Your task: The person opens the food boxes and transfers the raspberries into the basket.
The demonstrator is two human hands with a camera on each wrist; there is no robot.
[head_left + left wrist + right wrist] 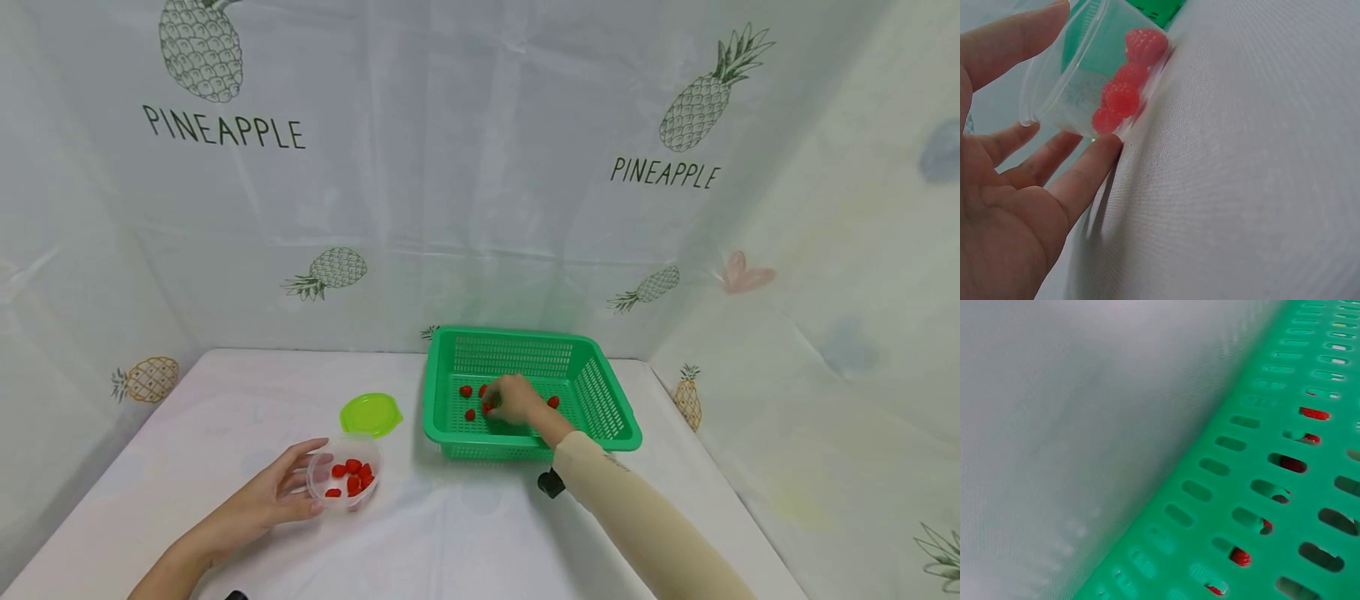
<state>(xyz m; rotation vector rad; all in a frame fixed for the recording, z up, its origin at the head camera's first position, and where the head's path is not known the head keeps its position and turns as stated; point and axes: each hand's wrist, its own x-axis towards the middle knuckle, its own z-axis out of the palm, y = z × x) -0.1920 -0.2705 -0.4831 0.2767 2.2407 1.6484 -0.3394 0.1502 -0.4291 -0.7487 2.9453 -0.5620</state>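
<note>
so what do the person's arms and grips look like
The right sleeve is beige, with a small dark marking near its cuff and a black piece beside it. The left forearm shows no sleeve. The left grip and right grip are ungloved.

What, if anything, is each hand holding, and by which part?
The left hand holds the clear tub by its side; whether the right hand holds anything cannot be told.
</note>
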